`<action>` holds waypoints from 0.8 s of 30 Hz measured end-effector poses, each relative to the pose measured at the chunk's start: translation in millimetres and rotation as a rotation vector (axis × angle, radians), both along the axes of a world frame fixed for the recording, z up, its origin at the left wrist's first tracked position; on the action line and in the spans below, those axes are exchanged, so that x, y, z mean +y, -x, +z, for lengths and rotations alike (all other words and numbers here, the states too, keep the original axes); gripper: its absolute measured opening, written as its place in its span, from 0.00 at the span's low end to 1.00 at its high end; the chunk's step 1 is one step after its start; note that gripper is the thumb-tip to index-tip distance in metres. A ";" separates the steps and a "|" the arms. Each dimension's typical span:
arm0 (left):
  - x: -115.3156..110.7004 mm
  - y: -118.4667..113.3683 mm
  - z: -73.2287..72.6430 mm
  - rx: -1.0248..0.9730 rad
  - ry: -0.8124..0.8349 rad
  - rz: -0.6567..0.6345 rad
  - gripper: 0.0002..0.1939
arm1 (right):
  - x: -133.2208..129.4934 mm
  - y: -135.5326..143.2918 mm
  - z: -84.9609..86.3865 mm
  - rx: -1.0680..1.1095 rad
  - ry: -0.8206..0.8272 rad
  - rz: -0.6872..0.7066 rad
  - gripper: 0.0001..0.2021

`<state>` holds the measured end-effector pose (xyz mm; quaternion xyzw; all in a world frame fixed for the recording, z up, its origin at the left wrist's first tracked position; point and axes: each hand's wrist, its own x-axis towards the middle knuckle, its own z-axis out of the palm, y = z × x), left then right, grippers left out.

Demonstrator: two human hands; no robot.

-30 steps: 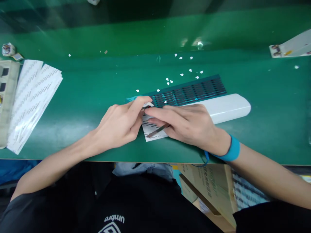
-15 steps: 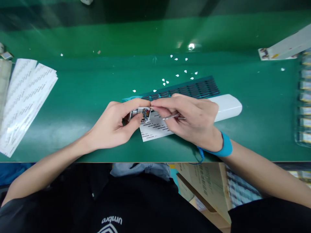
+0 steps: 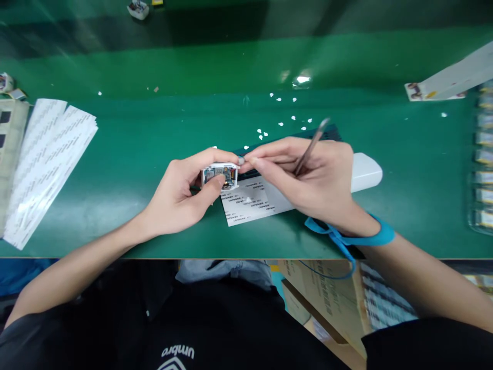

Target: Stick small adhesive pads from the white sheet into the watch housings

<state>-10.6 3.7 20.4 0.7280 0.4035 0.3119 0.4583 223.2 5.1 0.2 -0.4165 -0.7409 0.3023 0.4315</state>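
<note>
Left hand [image 3: 185,195] clamped on white-cased circuit-board device [image 3: 231,176]: thumb across exposed board, forefinger along upper rim. Device overlaps upper-left corner of printed sheet [image 3: 241,208]. Right hand [image 3: 319,177]: thumb and forefinger together at small pale disc [image 3: 242,161] beside device's upper right corner; pinch or touch, cannot tell. Slim metal tool [image 3: 311,148] gripped in same hand, tip blurred, pointing away. Green benchtop [image 3: 131,139] stretches from left hand to fanned printed strips [image 3: 50,169]; front edge [image 3: 215,258] lies bodyward of both hands.
</note>
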 end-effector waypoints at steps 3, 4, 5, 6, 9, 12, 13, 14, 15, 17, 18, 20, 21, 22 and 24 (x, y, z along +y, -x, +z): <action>-0.1 -0.8 0.3 0.003 -0.012 0.032 0.10 | 12.9 -6.5 -3.2 0.099 0.149 0.036 0.06; 0.0 -1.1 0.3 0.005 -0.016 0.031 0.10 | 18.0 -9.6 -6.1 0.118 0.181 0.035 0.06; 0.1 -1.5 0.2 0.009 -0.019 0.028 0.10 | 23.1 -13.1 -9.8 0.143 0.209 0.033 0.07; 0.2 -1.8 0.0 0.012 -0.024 0.023 0.10 | 27.9 -16.5 -14.1 0.171 0.236 0.035 0.07; 0.7 -2.5 -1.7 0.012 -0.032 0.015 0.10 | 38.0 -24.6 -26.1 0.210 0.286 0.042 0.08; 1.7 -1.9 -5.5 0.000 -0.005 0.022 0.09 | 37.2 -24.7 -28.5 0.102 0.163 0.008 0.12; 2.1 -1.4 -7.3 -0.007 0.020 0.022 0.09 | 34.5 -22.7 -26.7 0.045 0.085 -0.019 0.14; 2.4 -0.9 -9.3 -0.019 0.050 0.018 0.09 | 30.9 -19.9 -23.9 -0.014 -0.009 -0.042 0.15; 2.7 -0.3 -11.3 -0.034 0.081 0.012 0.09 | 26.7 -16.7 -20.8 -0.074 -0.110 -0.054 0.16; 2.7 0.4 -14.8 -0.060 0.127 -0.008 0.08 | 17.8 -10.6 -15.4 -0.185 -0.317 -0.040 0.15; 2.5 0.6 -16.1 -0.065 0.138 -0.023 0.08 | 13.8 -8.6 -13.8 -0.237 -0.407 -0.015 0.16; 1.6 0.6 -17.4 -0.061 0.140 -0.048 0.08 | 7.4 -7.5 -13.5 -0.335 -0.516 0.029 0.19; 1.1 0.5 -17.4 -0.054 0.135 -0.056 0.08 | 5.3 -8.4 -14.4 -0.375 -0.533 0.039 0.20; 0.7 0.4 -17.2 -0.046 0.127 -0.060 0.08 | 3.8 -10.1 -15.6 -0.402 -0.536 0.048 0.21; 0.0 0.4 -16.3 -0.032 0.109 -0.057 0.08 | 2.1 -13.7 -17.8 -0.422 -0.537 0.064 0.24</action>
